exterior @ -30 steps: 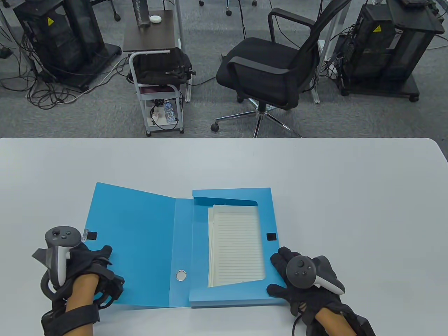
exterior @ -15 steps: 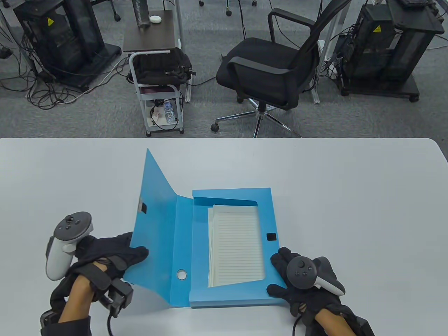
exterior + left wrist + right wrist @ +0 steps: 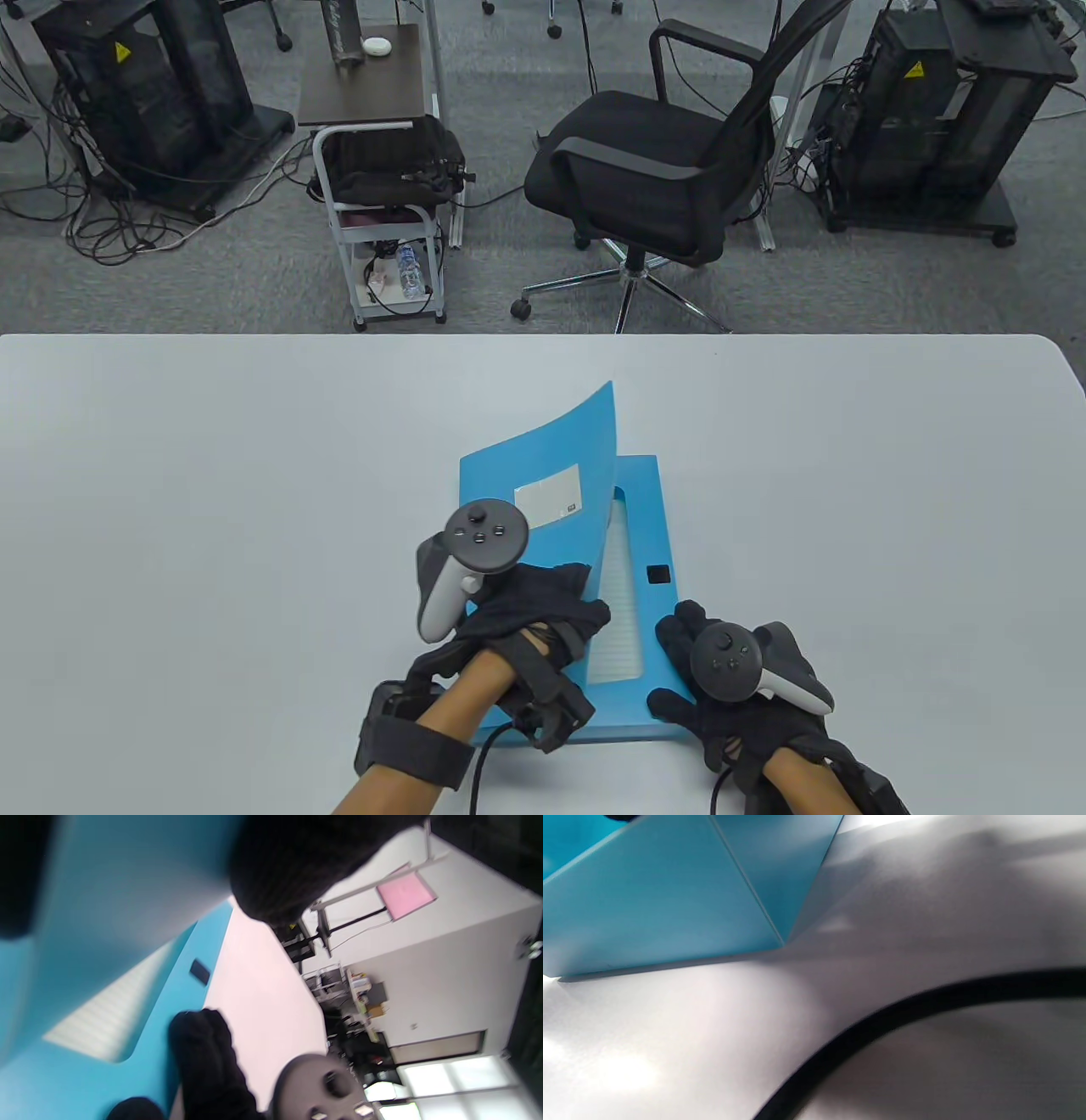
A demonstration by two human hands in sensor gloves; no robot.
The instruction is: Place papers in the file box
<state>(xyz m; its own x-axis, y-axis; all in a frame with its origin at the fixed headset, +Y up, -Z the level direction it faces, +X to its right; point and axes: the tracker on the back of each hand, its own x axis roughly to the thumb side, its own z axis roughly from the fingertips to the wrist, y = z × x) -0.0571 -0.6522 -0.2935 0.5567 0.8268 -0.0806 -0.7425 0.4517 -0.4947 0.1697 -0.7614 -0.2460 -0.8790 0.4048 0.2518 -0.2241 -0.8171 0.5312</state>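
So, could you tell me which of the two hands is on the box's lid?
The left hand: it lies on the half-closed blue lid; the right hand rests at the file box's right edge.

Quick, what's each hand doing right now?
Left hand: presses on the blue lid of the file box, fingers spread, lid half closed over the papers.
Right hand: open, resting against the box's right edge.
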